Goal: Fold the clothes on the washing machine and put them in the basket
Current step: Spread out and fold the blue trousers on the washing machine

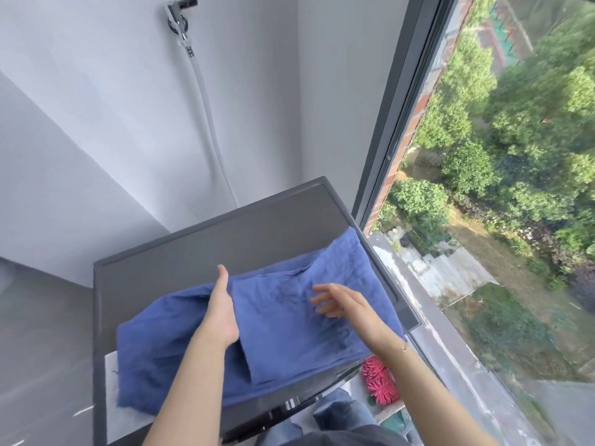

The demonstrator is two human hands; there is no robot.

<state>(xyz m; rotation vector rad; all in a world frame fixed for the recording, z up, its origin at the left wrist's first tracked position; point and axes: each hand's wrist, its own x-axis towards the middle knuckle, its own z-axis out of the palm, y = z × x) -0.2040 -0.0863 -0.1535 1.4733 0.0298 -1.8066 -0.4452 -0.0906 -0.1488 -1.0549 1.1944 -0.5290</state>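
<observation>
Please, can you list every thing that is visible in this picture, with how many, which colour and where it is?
Blue garment: one, blue, spread on the washing machine top, partly folded, front edge hanging over.
Washing machine: one, dark grey, in the centre against the wall.
Tap: one, chrome with black handle, on the wall at the top.
Hose: one, pale grey, running down from the tap behind the machine.
Window: one, dark frame, on the right, with trees outside.
Pink bristly object: one, pink, low beside the machine, near the window.
Left hand: one, open, edge pressed on the garment.
Right hand: one, open, fingers spread over the garment.
</observation>
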